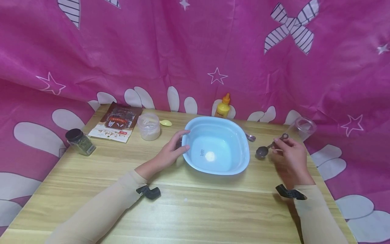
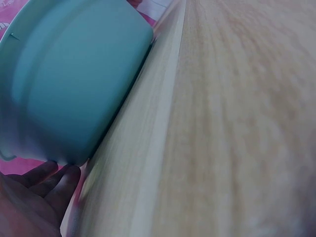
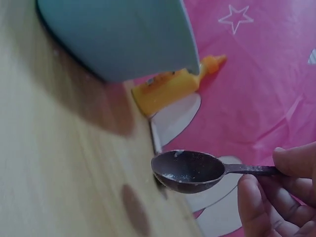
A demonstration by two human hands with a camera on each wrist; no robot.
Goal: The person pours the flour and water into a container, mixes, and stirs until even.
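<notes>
A light blue plastic basin stands upright on the wooden table. My left hand holds it by its left side, thumb and forefinger at the rim; in the left wrist view, other fingertips touch the outer wall. My right hand pinches the handle of a dark measuring spoon between thumb and fingers. The spoon's bowl faces up, above the table and to the right of the basin. A few pale specks cling inside it. Just behind the right hand is a clear jar.
Behind the basin stands a yellow squeeze bottle, with a metal spoon to the right. On the left are a tub of white powder, a yellow spoon, a brown packet and a black-lidded jar. A pink curtain hangs behind.
</notes>
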